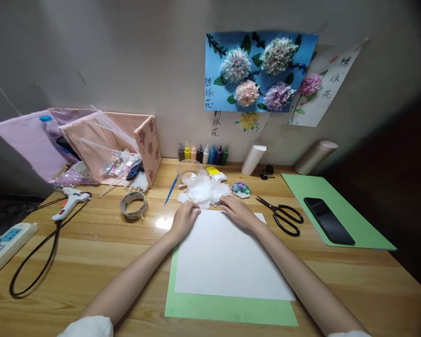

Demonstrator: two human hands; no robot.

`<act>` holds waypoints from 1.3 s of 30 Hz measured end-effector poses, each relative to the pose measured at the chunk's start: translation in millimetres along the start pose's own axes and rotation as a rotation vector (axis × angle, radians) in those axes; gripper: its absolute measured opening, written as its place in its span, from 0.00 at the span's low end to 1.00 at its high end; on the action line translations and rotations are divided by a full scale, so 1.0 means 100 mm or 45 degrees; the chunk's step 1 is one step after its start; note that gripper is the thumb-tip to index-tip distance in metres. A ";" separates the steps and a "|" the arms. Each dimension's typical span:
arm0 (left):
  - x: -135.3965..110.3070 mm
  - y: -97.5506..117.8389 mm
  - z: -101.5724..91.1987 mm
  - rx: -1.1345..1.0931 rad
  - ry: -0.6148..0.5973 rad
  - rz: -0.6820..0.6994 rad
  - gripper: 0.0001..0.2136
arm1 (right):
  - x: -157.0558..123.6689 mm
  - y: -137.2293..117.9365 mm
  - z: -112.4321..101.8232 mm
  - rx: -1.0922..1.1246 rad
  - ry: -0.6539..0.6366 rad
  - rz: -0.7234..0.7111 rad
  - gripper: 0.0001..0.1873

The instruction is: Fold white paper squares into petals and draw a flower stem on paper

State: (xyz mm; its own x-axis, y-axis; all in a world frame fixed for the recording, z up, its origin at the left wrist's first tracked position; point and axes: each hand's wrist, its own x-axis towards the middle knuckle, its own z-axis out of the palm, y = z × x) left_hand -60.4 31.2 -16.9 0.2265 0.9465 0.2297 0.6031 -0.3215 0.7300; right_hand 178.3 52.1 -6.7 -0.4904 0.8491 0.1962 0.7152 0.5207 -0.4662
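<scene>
A white sheet of paper (228,257) lies over a light green sheet (231,310), which shows along the near edge and lower left. My left hand (185,217) is closed at the white sheet's far left corner, thumb on its edge. Farther right on the same edge, my right hand (239,211) is closed too, fingers bent towards the middle. Exactly how the fingertips grip is partly hidden. Just beyond both hands sits a loose pile of white tissue-like pieces (205,189), close to the fingers.
To the right lie black-handled scissors (282,215) and a phone (328,221) on green card (365,234). Leftward are a tape roll (133,206), a glue gun (69,202) with looped cord and a power strip (12,241). Paint bottles (203,154) line the wall; a clear bowl (188,171) stands nearby.
</scene>
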 end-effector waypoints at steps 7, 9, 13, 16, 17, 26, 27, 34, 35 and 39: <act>-0.04 0.03 -0.02 0.157 0.190 -0.014 0.06 | -0.03 -0.20 0.19 0.170 -0.023 -0.222 0.17; -0.05 0.06 -0.05 0.156 0.215 -0.002 0.08 | 0.03 -0.25 0.26 0.275 -0.081 -0.197 0.18; -0.06 0.08 -0.09 0.113 0.193 0.059 0.10 | 0.22 -0.34 0.27 0.389 0.067 -0.078 0.19; -0.07 0.07 -0.09 0.093 0.133 0.096 0.10 | 0.32 -0.43 0.13 0.427 0.177 -0.085 0.20; -0.06 0.06 -0.09 0.086 0.110 0.107 0.10 | 0.34 -0.46 0.07 0.430 0.194 -0.094 0.20; 0.01 0.02 -0.10 0.007 -0.039 0.136 0.08 | 0.23 -0.45 0.20 0.428 0.221 -0.085 0.21; 0.01 0.01 -0.10 0.009 -0.051 0.137 0.08 | 0.20 -0.43 0.25 0.437 0.238 -0.056 0.22; 0.00 0.00 -0.08 0.035 -0.056 0.131 0.08 | 0.11 -0.37 0.45 0.482 0.234 0.001 0.21; 0.00 0.00 -0.08 0.037 -0.048 0.124 0.08 | 0.11 -0.37 0.46 0.477 0.221 0.001 0.21; -0.01 0.02 -0.07 0.040 -0.023 0.106 0.09 | 0.09 -0.37 0.48 0.454 0.177 -0.015 0.20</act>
State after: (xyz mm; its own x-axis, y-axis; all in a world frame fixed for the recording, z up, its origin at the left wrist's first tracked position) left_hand -64.9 30.0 -11.1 0.2909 0.9159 0.2768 0.6054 -0.4002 0.6880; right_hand 124.0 36.1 -29.0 -0.4077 0.8601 0.3066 0.4800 0.4876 -0.7293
